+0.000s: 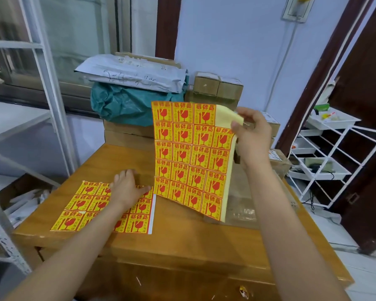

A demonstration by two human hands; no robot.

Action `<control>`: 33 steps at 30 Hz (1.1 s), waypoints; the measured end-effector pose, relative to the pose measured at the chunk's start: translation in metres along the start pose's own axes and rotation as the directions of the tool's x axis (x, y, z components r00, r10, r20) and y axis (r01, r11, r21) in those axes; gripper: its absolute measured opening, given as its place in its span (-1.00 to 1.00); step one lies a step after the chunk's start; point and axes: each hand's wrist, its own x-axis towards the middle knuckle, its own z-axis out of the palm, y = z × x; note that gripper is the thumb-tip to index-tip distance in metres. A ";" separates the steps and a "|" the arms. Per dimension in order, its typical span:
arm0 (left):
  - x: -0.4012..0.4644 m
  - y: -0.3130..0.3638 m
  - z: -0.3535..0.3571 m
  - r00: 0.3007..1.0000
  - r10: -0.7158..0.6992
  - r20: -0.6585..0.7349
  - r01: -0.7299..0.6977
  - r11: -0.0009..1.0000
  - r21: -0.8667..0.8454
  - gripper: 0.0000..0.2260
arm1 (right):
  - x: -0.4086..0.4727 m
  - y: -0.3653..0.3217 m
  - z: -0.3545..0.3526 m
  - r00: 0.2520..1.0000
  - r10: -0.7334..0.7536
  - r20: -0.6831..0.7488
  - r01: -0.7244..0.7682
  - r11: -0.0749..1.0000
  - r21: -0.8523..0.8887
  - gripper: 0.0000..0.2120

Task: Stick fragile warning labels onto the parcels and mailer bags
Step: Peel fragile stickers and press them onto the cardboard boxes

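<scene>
right hand [251, 135] pinches the top corner of an upright label sheet [189, 157], its pale backing folded over at the grip; one label is missing at that corner. left hand [126, 187] lies flat, fingers spread, on a second label sheet [78, 205] lying on the wooden bench [182, 240]. beyond both hands: grey mailer bags [135, 72] over a green bag [122, 103], small cardboard parcels [217, 85] beside them. a white rack [334, 161] stands right of the right hand.

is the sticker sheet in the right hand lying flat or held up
Held up. The right hand pinches the sticker sheet at its top corner; it hangs nearly upright, bottom edge at the table.
</scene>
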 end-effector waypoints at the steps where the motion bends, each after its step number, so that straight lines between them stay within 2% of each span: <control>1: 0.003 0.001 0.002 1.000 0.004 0.000 -0.004 1.000 -0.011 -0.47 | 0.002 -0.002 -0.004 1.000 -0.003 -0.013 0.004 0.999 0.033 -0.72; 3: 0.003 0.002 0.001 1.000 0.023 0.006 -0.022 0.994 -0.104 -0.57 | 0.005 -0.004 -0.012 1.000 -0.014 -0.026 0.017 0.996 0.085 -0.72; 4: 0.002 0.002 -0.001 0.999 0.035 0.020 -0.029 0.972 -0.231 -0.60 | 0.004 -0.003 -0.014 1.000 -0.018 -0.021 0.019 0.997 0.080 -0.72; 5: 0.000 0.002 -0.003 0.999 0.041 0.019 -0.030 0.907 -0.419 -0.61 | 0.004 -0.001 -0.014 1.000 -0.019 -0.006 0.020 0.999 0.049 -0.71; 6: -0.004 0.007 -0.008 0.998 0.009 0.056 0.028 0.780 -0.625 -0.67 | 0.002 0.003 -0.012 1.000 -0.014 0.020 0.014 1.000 0.012 -0.71; 7: -0.005 0.012 -0.013 0.992 -0.038 0.121 0.119 0.601 -0.790 -0.76 | 0.000 0.007 -0.009 0.999 0.002 0.046 -0.002 1.000 -0.013 -0.71; 8: -0.003 0.015 -0.017 0.981 -0.086 0.176 0.195 0.457 -0.868 -0.85 | -0.004 0.010 -0.005 0.997 0.026 0.070 -0.024 1.000 -0.019 -0.70; 9: 0.002 0.015 -0.021 0.972 -0.130 0.194 0.229 0.373 -0.899 -0.86 | -0.008 0.015 0.000 0.994 0.046 0.095 -0.045 0.999 -0.019 -0.70; 11: 0.010 0.010 -0.031 0.964 -0.163 0.208 0.246 0.270 -0.931 -0.86 | -0.017 0.023 0.012 0.987 0.062 0.151 -0.054 0.997 -0.056 -0.70; 14: 0.018 -0.007 -0.047 0.971 -0.129 0.200 0.223 0.194 -0.955 -0.74 | -0.029 0.036 0.033 0.973 0.061 0.224 -0.024 0.986 -0.162 -0.65; 19: 0.023 -0.024 -0.055 0.969 -0.154 0.193 0.229 0.271 -0.935 -0.65 | -0.046 0.058 0.065 0.957 0.047 0.287 0.065 0.926 -0.371 -0.73; 23: 0.021 -0.029 -0.047 0.962 -0.249 0.110 0.219 0.470 -0.855 -0.61 | -0.062 0.078 0.072 0.896 0.158 0.416 0.116 0.818 -0.563 -0.60; 25: 0.021 -0.031 -0.041 0.970 -0.234 0.067 0.196 0.587 -0.785 -0.59 | -0.070 0.089 0.073 0.849 0.206 0.486 0.212 0.710 -0.672 -0.49; 27: 0.021 -0.034 -0.036 0.975 -0.222 -0.009 0.161 0.733 -0.661 -0.62 | -0.075 0.097 0.074 0.824 0.223 0.520 0.303 0.602 -0.738 -0.48; 30: 0.018 -0.033 -0.035 0.970 -0.159 -0.182 0.094 0.943 -0.321 -0.63 | -0.078 0.106 0.077 0.822 0.207 0.531 0.326 0.594 -0.736 -0.56; 33: 0.010 -0.020 -0.027 0.979 0.049 -0.198 -0.077 0.987 -0.138 -0.66 | -0.079 0.117 0.083 0.813 0.221 0.539 0.299 0.636 -0.712 -0.60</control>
